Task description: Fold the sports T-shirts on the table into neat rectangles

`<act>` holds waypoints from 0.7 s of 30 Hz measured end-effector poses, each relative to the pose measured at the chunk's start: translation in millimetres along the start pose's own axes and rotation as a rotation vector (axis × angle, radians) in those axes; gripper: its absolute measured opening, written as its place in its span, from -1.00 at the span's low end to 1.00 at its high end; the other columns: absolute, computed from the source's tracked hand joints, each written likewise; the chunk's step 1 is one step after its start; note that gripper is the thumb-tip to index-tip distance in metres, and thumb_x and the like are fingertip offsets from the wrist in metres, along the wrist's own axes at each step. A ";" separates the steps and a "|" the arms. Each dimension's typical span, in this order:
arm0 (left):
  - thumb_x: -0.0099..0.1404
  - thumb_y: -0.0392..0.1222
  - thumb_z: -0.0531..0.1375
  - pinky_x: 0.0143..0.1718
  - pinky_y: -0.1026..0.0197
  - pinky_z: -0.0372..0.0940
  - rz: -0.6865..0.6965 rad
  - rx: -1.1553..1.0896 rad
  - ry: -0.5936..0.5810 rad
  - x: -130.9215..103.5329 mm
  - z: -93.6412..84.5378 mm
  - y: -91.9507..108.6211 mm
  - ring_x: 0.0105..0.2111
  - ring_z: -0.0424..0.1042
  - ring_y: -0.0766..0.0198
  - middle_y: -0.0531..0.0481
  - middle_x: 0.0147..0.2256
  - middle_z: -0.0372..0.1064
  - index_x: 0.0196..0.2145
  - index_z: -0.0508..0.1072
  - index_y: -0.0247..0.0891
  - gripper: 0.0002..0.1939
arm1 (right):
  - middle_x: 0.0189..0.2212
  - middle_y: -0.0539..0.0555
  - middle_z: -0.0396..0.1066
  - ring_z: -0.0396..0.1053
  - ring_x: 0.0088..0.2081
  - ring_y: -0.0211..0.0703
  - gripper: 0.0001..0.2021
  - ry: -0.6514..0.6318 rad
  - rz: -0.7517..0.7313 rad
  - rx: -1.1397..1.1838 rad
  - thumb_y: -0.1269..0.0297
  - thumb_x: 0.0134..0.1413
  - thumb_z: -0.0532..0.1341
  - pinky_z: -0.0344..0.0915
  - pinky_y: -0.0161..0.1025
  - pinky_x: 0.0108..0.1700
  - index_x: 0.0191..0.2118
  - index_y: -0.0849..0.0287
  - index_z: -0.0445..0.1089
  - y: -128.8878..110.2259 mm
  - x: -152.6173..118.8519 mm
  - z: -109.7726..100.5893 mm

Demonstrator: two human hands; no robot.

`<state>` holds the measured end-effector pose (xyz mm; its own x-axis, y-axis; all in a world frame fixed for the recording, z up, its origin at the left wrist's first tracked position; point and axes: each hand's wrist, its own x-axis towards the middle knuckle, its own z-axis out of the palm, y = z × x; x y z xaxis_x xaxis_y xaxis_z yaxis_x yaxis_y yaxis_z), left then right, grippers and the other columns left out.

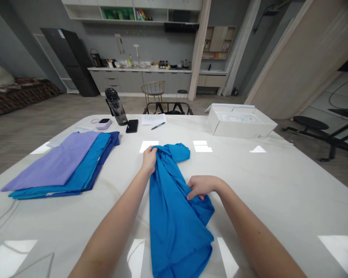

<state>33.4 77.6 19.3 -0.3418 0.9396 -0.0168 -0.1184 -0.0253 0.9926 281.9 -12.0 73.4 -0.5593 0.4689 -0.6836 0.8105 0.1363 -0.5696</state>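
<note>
Left of the left hand, a folded stack (58,164); beyond that hand, a bottle (116,106) and phone (132,126). Left hand (149,159): clamped on the far part of the blue cloth (171,200). Between both hands and nearer, the cloth's rumpled length, on the tabletop (278,200). Right hand (203,186): seemingly pinched on a right-side fold. Beyond and right of it, a box (240,129). Probably mid-straightening; calls for a steady left grip and a right-hand tug outward. Hidden: some fingertips, behind knuckles and folds. Cut off: the cloth's near end. Unclear: edges inside the bunching.
</note>
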 end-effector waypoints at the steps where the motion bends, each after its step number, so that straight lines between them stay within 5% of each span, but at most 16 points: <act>1: 0.13 -0.19 0.19 -0.23 0.11 0.38 -0.110 -0.116 0.067 5.1 -4.5 -0.7 -0.36 0.47 0.17 -0.01 -0.42 0.47 -0.39 0.49 -0.25 -0.89 | -0.69 -0.06 0.34 0.26 -0.57 -0.26 -0.62 -0.027 0.010 0.009 -0.03 -0.07 0.35 0.17 -0.31 -0.42 -0.54 0.14 0.27 2.0 -0.3 -0.9; 4: 0.14 -0.20 0.18 -0.22 0.03 0.42 -0.228 -0.095 0.223 18.4 -27.4 -0.4 -0.33 0.50 0.11 -0.05 -0.40 0.47 -0.36 0.45 -0.25 -0.89 | -0.71 -0.07 0.32 0.24 -0.59 -0.27 -0.63 -0.085 0.065 0.000 -0.01 -0.14 0.37 0.16 -0.31 -0.44 -0.56 0.15 0.28 6.8 0.4 -2.2; 6: 0.13 -0.24 0.20 -0.09 -0.01 0.42 -0.033 0.210 0.235 24.2 -46.0 3.1 -0.19 0.51 0.05 -0.10 -0.29 0.50 -0.27 0.48 -0.24 -0.83 | -0.70 -0.06 0.33 0.26 -0.58 -0.25 -0.61 -0.117 0.083 -0.004 -0.04 -0.17 0.40 0.17 -0.30 -0.43 -0.56 0.16 0.30 8.7 0.4 -2.6; 8: 0.08 -0.35 0.20 0.11 -0.04 0.34 0.263 0.525 0.058 26.9 -59.6 8.7 0.01 0.46 0.01 -0.13 -0.09 0.50 -0.12 0.52 -0.20 -0.63 | -0.66 -0.03 0.37 0.30 -0.55 -0.22 -0.57 -0.098 0.059 0.015 -0.11 -0.16 0.40 0.20 -0.29 -0.41 -0.53 0.17 0.35 8.5 -0.1 -2.3; 10: 0.03 -0.44 0.14 0.24 -0.02 0.23 0.452 0.707 -0.267 26.5 -63.6 14.2 0.14 0.38 0.03 -0.09 0.08 0.45 -0.01 0.52 -0.14 -0.45 | -0.55 0.01 0.45 0.36 -0.47 -0.19 -0.56 0.081 -0.014 0.044 -0.16 -0.07 0.37 0.22 -0.28 -0.37 -0.41 0.18 0.44 5.6 1.3 -0.6; 13: 0.07 -0.43 0.10 0.27 0.03 0.22 0.447 0.798 -0.625 22.1 -54.3 17.4 0.15 0.40 0.05 -0.05 0.12 0.45 0.05 0.53 -0.12 -0.40 | -0.34 0.06 0.52 0.42 -0.34 -0.15 -0.61 0.517 -0.125 0.071 -0.08 0.11 0.30 0.25 -0.28 -0.29 -0.16 0.16 0.52 -2.7 11.7 3.7; 15: 0.11 -0.36 0.15 0.24 0.05 0.24 0.404 0.809 -0.701 18.3 -44.7 15.4 0.13 0.41 0.03 -0.06 0.12 0.45 0.09 0.52 -0.12 -0.44 | -0.27 0.09 0.52 0.43 -0.30 -0.15 -0.64 0.655 -0.168 0.098 -0.01 0.16 0.29 0.28 -0.27 -0.25 -0.09 0.16 0.52 -9.0 23.7 5.2; 17: 0.11 -0.31 0.22 0.22 0.05 0.26 0.404 0.797 -0.727 14.6 -36.4 11.6 0.12 0.42 0.02 -0.08 0.12 0.45 0.10 0.51 -0.12 -0.44 | -0.23 0.10 0.53 0.45 -0.28 -0.13 -0.65 0.656 -0.198 0.118 0.01 0.17 0.29 0.32 -0.25 -0.20 -0.07 0.17 0.53 -14.7 36.9 3.7; 21: 0.16 -0.30 0.22 0.13 0.02 0.31 0.442 0.807 -0.608 7.4 -24.9 5.6 -0.01 0.49 0.00 -0.11 -0.05 0.54 -0.10 0.59 -0.14 -0.66 | -0.11 0.18 0.52 0.46 -0.13 -0.02 -0.57 0.670 -0.205 0.003 -0.05 0.11 0.35 0.33 -0.19 -0.09 -0.06 0.19 0.52 -24.6 60.0 -2.7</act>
<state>6.9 75.9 21.8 0.3386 0.9192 0.2012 0.6205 -0.3788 0.6867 228.9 15.2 47.6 -0.4723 0.8712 -0.1338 0.6990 0.2778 -0.6589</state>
